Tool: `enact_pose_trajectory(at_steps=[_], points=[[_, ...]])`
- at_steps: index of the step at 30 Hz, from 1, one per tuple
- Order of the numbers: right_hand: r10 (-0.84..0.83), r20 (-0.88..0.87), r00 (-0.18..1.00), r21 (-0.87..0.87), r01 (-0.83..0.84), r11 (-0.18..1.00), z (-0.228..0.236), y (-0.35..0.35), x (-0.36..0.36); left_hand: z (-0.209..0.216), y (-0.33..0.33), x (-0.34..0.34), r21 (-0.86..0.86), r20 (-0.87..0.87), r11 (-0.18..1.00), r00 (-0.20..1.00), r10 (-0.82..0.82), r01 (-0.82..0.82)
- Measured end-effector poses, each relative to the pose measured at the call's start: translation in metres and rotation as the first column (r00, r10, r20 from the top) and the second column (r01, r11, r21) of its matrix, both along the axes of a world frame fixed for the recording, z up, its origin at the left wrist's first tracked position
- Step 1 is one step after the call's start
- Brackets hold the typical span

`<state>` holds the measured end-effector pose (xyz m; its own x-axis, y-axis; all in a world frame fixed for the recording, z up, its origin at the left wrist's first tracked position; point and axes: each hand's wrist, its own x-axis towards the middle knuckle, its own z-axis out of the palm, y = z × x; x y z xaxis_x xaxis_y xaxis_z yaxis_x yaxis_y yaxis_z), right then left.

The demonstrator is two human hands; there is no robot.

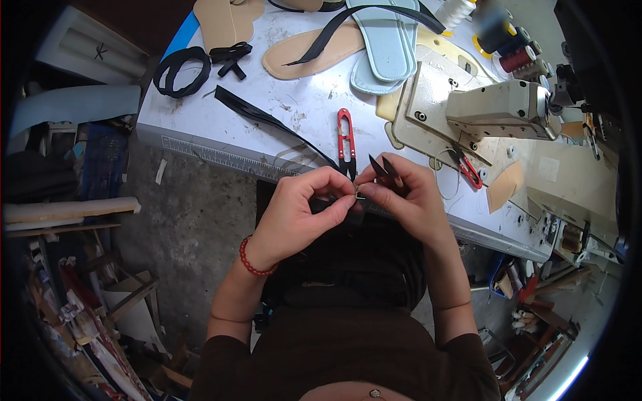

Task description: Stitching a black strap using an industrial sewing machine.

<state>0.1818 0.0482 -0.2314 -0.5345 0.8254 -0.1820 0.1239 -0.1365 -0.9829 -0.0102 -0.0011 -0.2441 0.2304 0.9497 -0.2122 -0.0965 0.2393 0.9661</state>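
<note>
At the table's front edge, both of my hands meet with thumbs and fingertips pinched together. My left hand (304,210) grips the end of a black strip (267,120) that trails back over the tabletop. A tiny shiny metal piece (360,196) shows between the two thumbs; its kind is too small to tell. My right hand (404,194) pinches at the same spot and also holds dark-bladed snips (384,167), their points sticking up between the fingers. Just beyond my fingertips lie red-handled thread snips (346,134). Dark material below the fingers is mostly hidden.
A sewing machine (498,110) stands at the right, with thread cones (518,59) behind it and more red snips (468,168) by its base. Light blue insoles (386,47), a tan insole (281,57) and a black coil (180,72) lie on the white table (190,127).
</note>
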Motion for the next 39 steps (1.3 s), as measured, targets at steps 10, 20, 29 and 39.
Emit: enact_pose_trajectory(at_steps=[10, 20, 29, 39], points=[[-0.199, 0.019, 0.980, 0.710, 0.127, 0.693, -0.011, -0.028, -0.006, 0.004, -0.002, 0.001, -0.010, 0.146, 1.000, 0.989, -0.025, 0.027], [-0.168, 0.044, 0.985, 0.416, 0.135, 0.899, -0.005, -0.037, 0.004, 0.006, -0.015, 0.008, 0.349, -0.264, 0.937, 0.956, 0.125, -0.026], [-0.087, 0.190, 0.978, 0.368, 0.011, 0.930, 0.002, -0.037, 0.012, 0.011, -0.018, 0.010, 0.518, -0.471, 0.847, 0.867, 0.163, 0.122], [-0.136, 0.056, 0.989, 0.325, 0.111, 0.939, -0.005, -0.042, 0.013, 0.014, -0.018, 0.000, 0.223, -0.251, 0.970, 0.967, -0.035, 0.093]])
